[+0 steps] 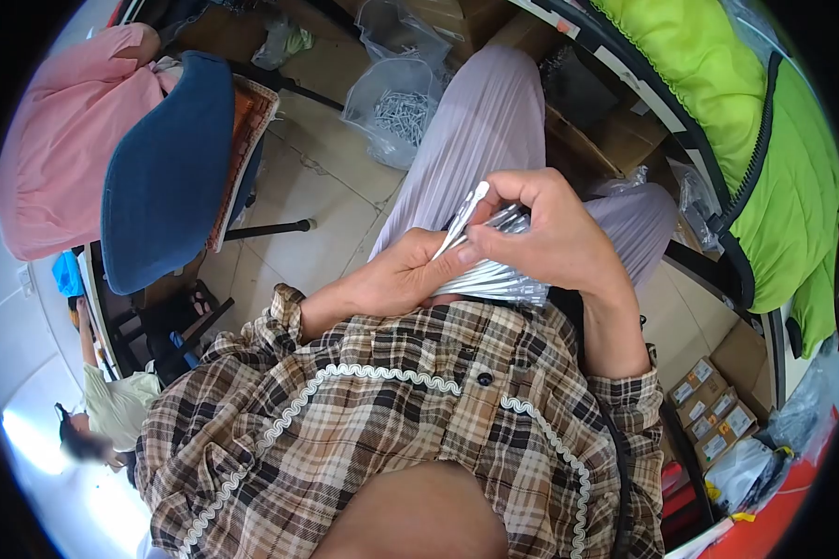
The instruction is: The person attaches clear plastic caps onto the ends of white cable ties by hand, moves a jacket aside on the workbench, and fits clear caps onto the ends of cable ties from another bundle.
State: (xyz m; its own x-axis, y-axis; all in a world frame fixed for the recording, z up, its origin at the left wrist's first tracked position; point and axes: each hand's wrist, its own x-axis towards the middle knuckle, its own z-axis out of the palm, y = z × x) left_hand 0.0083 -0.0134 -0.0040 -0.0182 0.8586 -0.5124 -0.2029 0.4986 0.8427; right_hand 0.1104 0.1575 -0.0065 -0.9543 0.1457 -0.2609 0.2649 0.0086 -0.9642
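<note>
In a room with a tiled floor (331,219), a clear bag (364,98) and a blue chair (172,168), left hand (405,270) and right hand (555,233) each close their grip on slender white sticks (485,279) above the lap (475,130).

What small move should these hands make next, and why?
Probably a gentle pull with the right hand, easing the raised white stick away from the bundle: its rounded tip already stands apart, the right thumb and fingers are close by it, and the left hand grips the bundle.
</note>
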